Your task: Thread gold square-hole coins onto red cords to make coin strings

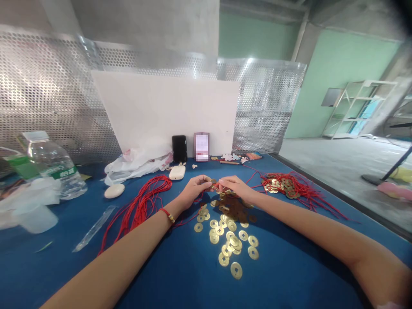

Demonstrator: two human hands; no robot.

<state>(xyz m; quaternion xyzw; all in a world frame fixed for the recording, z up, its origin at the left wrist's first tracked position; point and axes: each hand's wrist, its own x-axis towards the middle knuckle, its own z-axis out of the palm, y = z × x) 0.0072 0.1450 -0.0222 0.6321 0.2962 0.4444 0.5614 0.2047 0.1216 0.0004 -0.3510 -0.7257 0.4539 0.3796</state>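
Flanking the loose coins: red cords; beyond, plastic bag.

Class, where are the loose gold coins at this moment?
In the head view, the loose gold coins lie on the blue table, mostly right of centre, below the left hand and right hand.

The left hand and right hand partly hide a coin and red cord. Pixelation obscures the lit phone; lettering on the bottle is blurred; the right edge cuts off a black stand.
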